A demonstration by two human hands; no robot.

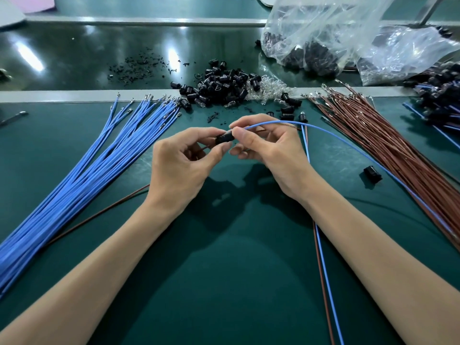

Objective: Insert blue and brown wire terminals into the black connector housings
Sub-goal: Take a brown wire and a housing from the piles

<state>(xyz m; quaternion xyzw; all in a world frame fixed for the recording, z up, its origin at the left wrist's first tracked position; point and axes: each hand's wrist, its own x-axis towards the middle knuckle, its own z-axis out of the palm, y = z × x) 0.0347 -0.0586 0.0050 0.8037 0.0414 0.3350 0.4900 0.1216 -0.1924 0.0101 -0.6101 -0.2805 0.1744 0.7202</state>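
Head view: the left grip [181, 165] pinches the housing [225, 139]. Just right of it, the right grip [271, 148] pinches the blue wire [323, 135] near its terminal end. Hold the housing steady, line the terminal up with its cavity, then push straight until it seats.

Arcing blue wire [273, 122] meets black connector housing [224, 139].

Clear plastic bags [323, 33], scattered black scraps [137, 67]
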